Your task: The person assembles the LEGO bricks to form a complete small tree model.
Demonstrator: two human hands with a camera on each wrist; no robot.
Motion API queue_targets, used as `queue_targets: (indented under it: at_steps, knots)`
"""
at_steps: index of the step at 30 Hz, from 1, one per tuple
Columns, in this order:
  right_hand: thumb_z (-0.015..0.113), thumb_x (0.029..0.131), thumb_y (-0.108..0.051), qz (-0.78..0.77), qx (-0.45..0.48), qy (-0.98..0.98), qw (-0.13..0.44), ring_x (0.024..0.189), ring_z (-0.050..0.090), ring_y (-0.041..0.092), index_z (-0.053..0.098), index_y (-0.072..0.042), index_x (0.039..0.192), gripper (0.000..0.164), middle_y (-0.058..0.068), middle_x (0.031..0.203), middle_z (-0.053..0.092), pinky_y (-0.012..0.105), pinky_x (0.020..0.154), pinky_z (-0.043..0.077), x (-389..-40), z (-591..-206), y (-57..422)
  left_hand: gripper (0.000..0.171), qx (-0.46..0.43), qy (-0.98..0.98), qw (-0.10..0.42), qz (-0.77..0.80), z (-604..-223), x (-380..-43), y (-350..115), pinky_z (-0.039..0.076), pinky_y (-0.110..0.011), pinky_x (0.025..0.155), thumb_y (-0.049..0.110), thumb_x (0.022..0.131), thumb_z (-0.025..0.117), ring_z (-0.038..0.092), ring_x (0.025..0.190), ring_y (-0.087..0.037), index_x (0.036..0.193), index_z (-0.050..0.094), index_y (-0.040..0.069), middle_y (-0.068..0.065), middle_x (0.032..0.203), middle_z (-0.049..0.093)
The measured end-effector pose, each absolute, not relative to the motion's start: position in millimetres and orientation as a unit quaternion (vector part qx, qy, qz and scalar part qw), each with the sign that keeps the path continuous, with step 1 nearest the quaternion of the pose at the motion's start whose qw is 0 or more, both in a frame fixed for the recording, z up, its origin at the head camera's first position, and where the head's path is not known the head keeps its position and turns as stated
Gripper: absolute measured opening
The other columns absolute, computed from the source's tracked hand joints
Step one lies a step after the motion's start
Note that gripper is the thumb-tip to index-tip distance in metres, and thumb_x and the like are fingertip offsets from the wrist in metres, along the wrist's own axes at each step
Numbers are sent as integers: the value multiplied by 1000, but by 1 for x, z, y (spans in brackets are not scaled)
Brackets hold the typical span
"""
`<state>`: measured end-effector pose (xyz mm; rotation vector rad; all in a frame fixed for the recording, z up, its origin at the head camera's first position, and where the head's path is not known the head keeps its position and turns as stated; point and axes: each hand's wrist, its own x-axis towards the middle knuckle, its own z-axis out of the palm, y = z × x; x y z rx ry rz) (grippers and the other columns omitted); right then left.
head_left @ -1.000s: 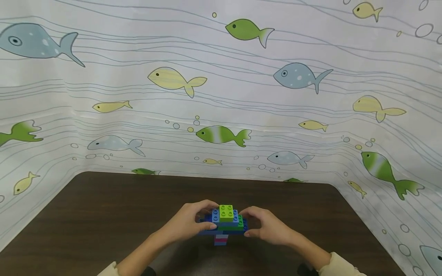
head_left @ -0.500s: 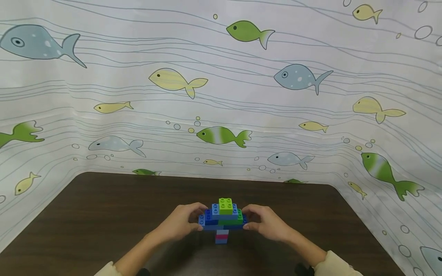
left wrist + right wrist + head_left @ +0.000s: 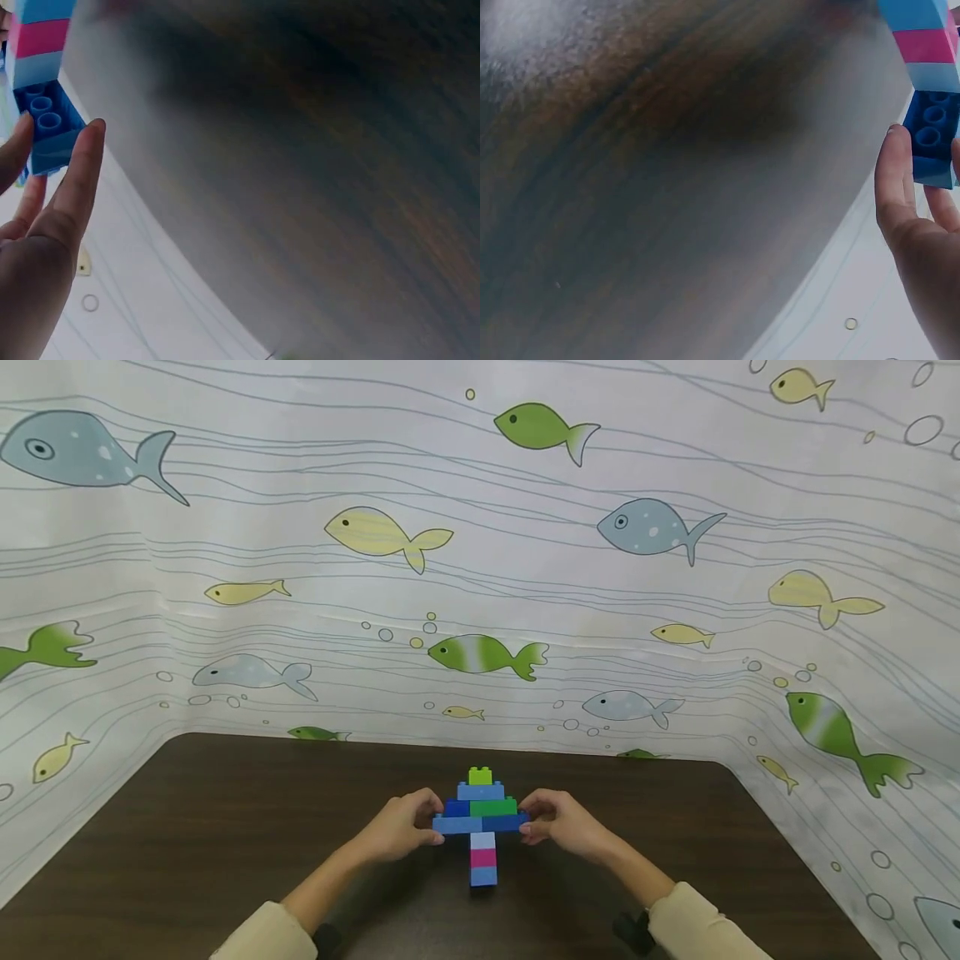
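A tree-shaped model of toy building blocks [image 3: 480, 792] appears in the middle of the head view, its front facing me. Its lime block [image 3: 480, 777] tops blue and green layers; the stem has pale blue, pink [image 3: 483, 857] and blue blocks. My left hand [image 3: 397, 828] pinches the left end of the widest layer, a light blue block [image 3: 457, 825]. At the other end, my right hand [image 3: 572, 825] pinches the dark blue block [image 3: 501, 822]. Both wrist views show hollow block undersides [image 3: 49, 112] between thumb and fingers. The stem hangs below, not gripped.
A dark brown wooden table [image 3: 262, 810] lies under the model. White sheeting printed with fish [image 3: 487, 654] rises behind the table and along both sides. Dark straps [image 3: 633, 932] sit at the wrists beside pale sleeves [image 3: 701, 922].
My left hand has moved outward to the model's left end. The model has tipped back, so its front faces show instead of its studded top. Both hands keep near its ends.
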<state>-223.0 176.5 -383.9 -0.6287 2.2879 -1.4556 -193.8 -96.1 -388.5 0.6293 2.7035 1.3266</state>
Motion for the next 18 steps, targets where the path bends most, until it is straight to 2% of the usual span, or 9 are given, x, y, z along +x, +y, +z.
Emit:
queue_targets:
  at_steps: [3, 9, 18]
  knots:
    - [61, 86, -3, -520, -217, 805, 185, 81, 63, 27, 54, 7, 109, 26, 14, 93, 58, 39, 74, 52, -225, -388, 175, 21, 210, 881, 30, 424, -393, -198, -97, 50, -42, 76, 0, 79, 68, 60, 85, -26, 97, 56, 0, -16, 101, 62]
    - [60, 86, 0, -516, -207, 811, 179, 77, 64, 28, 56, 9, 106, 22, 13, 90, 58, 40, 71, 52, -229, -395, 172, 17, 198, 892, 23, 406, -397, -203, -96, 49, -35, 65, 2, 78, 69, 55, 73, -19, 92, 59, 2, -12, 92, 64]
    - [62, 85, -3, -483, -193, 839, 159, 70, 61, 22, 59, 9, 106, 25, 10, 83, 61, 35, 65, 53, -233, -403, 171, 16, 178, 904, 18, 388, -403, -207, -93, 48, -45, 78, 4, 77, 71, 57, 84, -23, 92, 64, 2, -10, 94, 64]
